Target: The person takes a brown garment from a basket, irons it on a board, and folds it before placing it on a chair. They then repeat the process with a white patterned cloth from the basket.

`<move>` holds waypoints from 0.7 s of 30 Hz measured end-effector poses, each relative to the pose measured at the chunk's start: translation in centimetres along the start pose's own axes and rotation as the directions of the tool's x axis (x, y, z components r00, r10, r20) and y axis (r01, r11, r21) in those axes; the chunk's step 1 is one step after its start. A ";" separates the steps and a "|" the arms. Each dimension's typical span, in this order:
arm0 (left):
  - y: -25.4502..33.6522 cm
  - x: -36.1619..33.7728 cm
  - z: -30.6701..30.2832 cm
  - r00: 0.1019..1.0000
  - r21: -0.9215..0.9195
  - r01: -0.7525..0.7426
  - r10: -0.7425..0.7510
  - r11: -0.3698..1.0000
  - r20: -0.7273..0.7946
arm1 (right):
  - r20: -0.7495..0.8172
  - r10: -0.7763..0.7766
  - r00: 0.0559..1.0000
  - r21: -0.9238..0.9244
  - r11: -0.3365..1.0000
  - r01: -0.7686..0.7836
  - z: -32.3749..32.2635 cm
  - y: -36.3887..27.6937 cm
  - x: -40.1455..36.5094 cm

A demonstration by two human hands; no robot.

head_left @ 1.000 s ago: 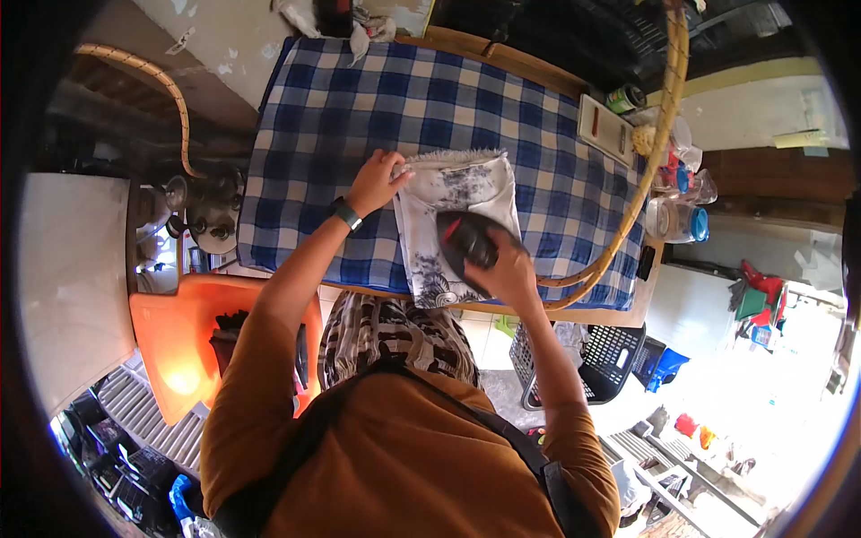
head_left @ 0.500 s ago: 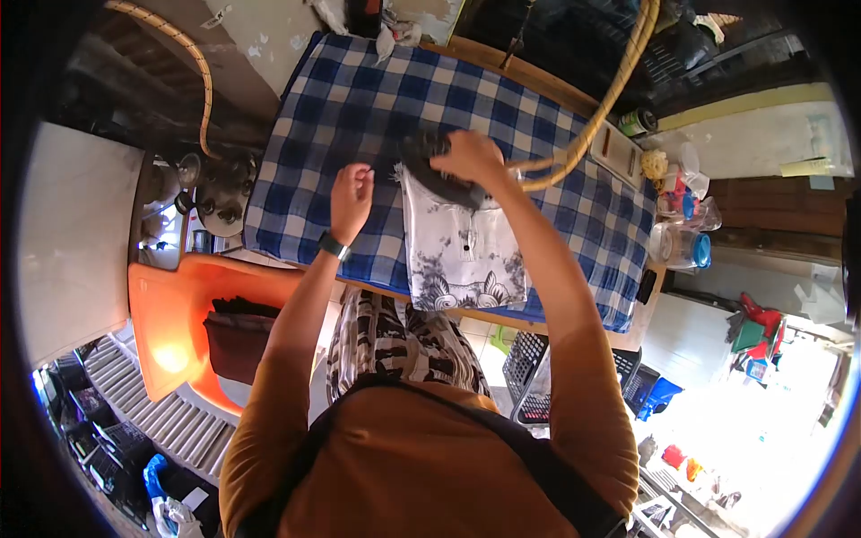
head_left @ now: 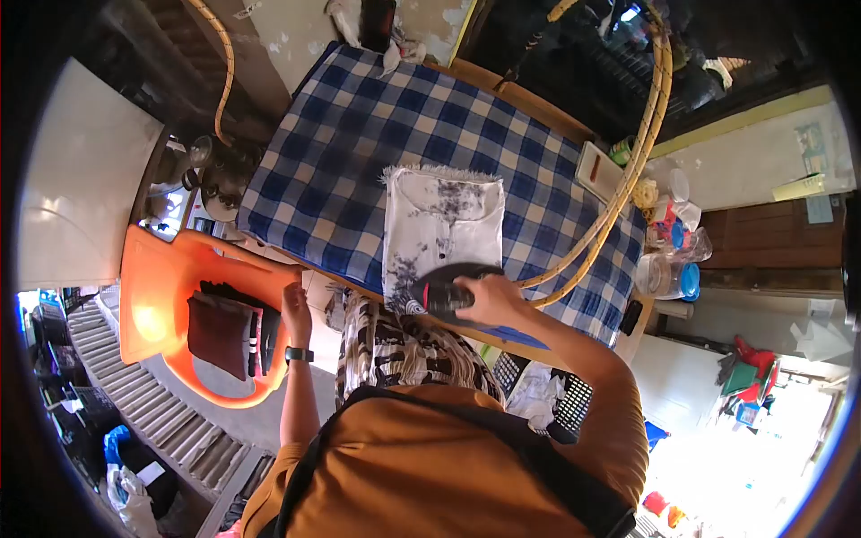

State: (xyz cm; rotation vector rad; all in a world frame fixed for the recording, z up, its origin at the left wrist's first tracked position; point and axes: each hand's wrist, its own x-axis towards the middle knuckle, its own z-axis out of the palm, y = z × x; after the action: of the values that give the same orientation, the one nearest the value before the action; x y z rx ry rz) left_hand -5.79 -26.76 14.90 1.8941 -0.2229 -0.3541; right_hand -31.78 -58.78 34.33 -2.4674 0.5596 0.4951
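Observation:
My right hand [head_left: 491, 299] is closed round the handle of a dark clothes iron [head_left: 439, 285]. The iron lies over the near end of a folded white garment [head_left: 444, 202] with grey-black print and a frayed far edge, hiding part of it. Under the garment is a blue-and-white checked cloth [head_left: 350, 152] covering the table. My left hand [head_left: 295, 309], with a dark watch on its wrist, is off the table, beside the right side of an orange chair [head_left: 148, 296]. Its fingers look loosely extended, with nothing visible in them.
Folded dark clothes [head_left: 220, 332] lie on the chair's seat. The iron's striped cord [head_left: 619, 193] loops up on the right. Plastic containers [head_left: 668, 276] stand by the table's right end. A dark basket [head_left: 569, 403] holding white cloth sits below the table edge.
The iron, in my right hand, has come from the garment's far end to its near end. My left hand has moved from over the checked cloth down and left beside the chair.

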 end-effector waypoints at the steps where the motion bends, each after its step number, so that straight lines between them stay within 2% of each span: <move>1: 0.9 -1.2 0.8 0.996 -0.001 -0.017 0.017 1.000 0.089 | -0.107 0.062 0.992 0.024 0.998 -0.060 -0.5 0.6 0.6; 3: 2.7 -3.3 3.7 0.972 -0.175 0.083 -0.041 0.981 0.231 | -0.160 0.223 0.962 0.100 0.973 -0.209 -4.3 1.7 2.7; 4: 3.7 -4.3 5.4 0.969 -0.117 0.004 0.025 0.993 0.246 | -0.210 0.291 0.933 0.095 0.956 -0.277 -5.8 3.0 4.5; 5: 4.7 -5.2 7.1 0.960 -0.058 -0.072 0.085 0.996 0.268 | -0.311 0.279 0.909 0.081 0.960 -0.267 -5.9 6.2 7.2; 7: 5.5 -6.6 10.4 0.969 0.011 -0.089 0.085 0.996 0.232 | -0.247 0.413 0.876 0.254 0.900 -0.353 -10.1 8.5 10.5; 8: 4.9 -6.7 11.4 0.946 0.266 -0.318 0.288 0.910 0.148 | -0.251 0.411 0.877 0.276 0.898 -0.342 -11.5 9.8 11.8; 9: 5.7 -7.2 11.8 0.948 0.273 -0.314 0.287 0.909 0.136 | -0.256 0.407 0.877 0.301 0.896 -0.328 -12.2 11.0 12.5; 11: 8.1 -7.8 12.2 0.973 0.429 -0.228 0.186 0.874 0.138 | -0.268 0.391 0.881 0.298 0.903 -0.310 -12.5 13.3 11.8; 12: 6.3 -7.3 12.4 0.951 0.430 -0.308 0.278 0.848 0.134 | -0.282 0.386 0.878 0.294 0.906 -0.304 -13.0 14.4 11.4; 13: 6.5 -7.2 12.2 0.953 0.433 -0.302 0.280 0.849 0.117 | -0.263 0.431 0.863 0.266 0.892 -0.364 -13.2 15.2 10.3; 14: 7.0 -7.3 12.2 0.968 0.386 -0.246 0.206 0.889 0.143 | -0.290 0.467 0.836 0.348 0.865 -0.363 -13.2 15.6 8.6; 15: 7.6 -7.6 12.2 0.976 0.338 -0.183 0.129 0.923 0.176 | -0.304 0.587 0.751 0.415 0.791 -0.450 -13.0 15.8 7.2; 16: 8.2 -7.7 12.4 0.978 0.291 -0.140 0.086 0.947 0.192 | -0.543 0.581 0.607 0.185 0.787 -0.588 -12.3 15.8 6.3; 17: 8.5 -8.0 12.6 0.980 0.286 -0.134 0.083 0.949 0.183 | -0.799 0.354 0.486 -0.029 0.785 -0.619 -10.8 15.5 5.0; 18: 8.6 -8.0 12.9 0.972 0.379 -0.160 0.078 0.911 0.222 | -0.937 0.036 0.347 -0.221 0.706 -0.672 -9.2 14.8 3.8; 19: 8.6 -7.9 13.0 0.965 0.468 -0.182 0.066 0.865 0.254 | -0.917 0.164 0.364 -0.120 0.756 -0.643 -7.5 13.6 3.0; 20: 7.5 -7.8 13.4 0.967 0.375 -0.192 0.109 0.907 0.230 | -0.873 0.287 0.394 -0.016 0.791 -0.612 -4.9 11.8 2.3; 21: 7.7 -7.6 13.2 0.955 0.309 -0.107 0.011 0.945 0.297 | -0.765 0.381 0.519 -0.022 0.790 -0.612 -1.1 10.6 1.7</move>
State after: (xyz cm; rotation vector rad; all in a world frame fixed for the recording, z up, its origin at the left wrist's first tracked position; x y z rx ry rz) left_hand -17.39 -38.63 19.01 2.1456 -0.5657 -0.5860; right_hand -35.28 -67.98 29.80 -2.7027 1.6928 -0.3034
